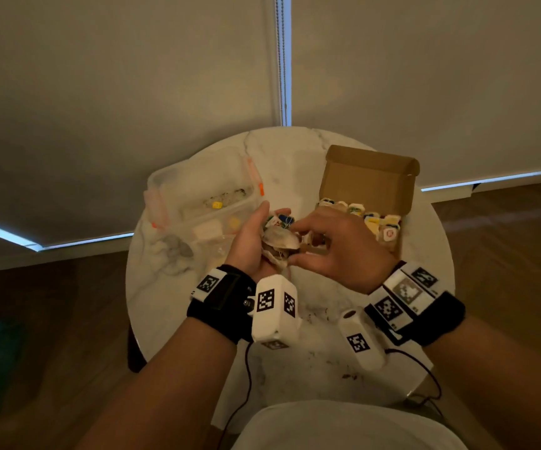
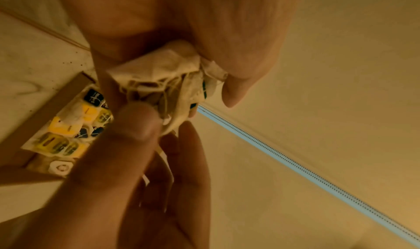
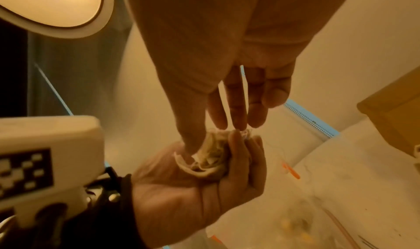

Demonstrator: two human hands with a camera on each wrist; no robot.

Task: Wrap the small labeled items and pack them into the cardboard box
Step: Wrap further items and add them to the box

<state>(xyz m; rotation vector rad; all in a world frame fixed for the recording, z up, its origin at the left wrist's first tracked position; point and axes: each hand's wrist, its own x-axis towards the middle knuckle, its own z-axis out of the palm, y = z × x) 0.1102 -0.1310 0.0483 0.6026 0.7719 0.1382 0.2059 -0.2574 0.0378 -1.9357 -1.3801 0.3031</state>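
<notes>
My left hand cups a crumpled bundle of pale wrapping paper over the table's middle, fingers curled round it. Small labeled items with blue and green prints poke out at its top. My right hand pinches the bundle between thumb and fingers from the right. The left wrist view shows the bundle under my left hand, the right hand's thumb pressed on it. The right wrist view shows my right hand on the bundle. The open cardboard box holds several labeled items.
A round white marble table carries everything. A clear plastic container with orange latches stands at the back left, with a few small yellow items inside. Crumpled clear plastic lies beside it. Dark crumbs dot the table's near side. Wood floor surrounds the table.
</notes>
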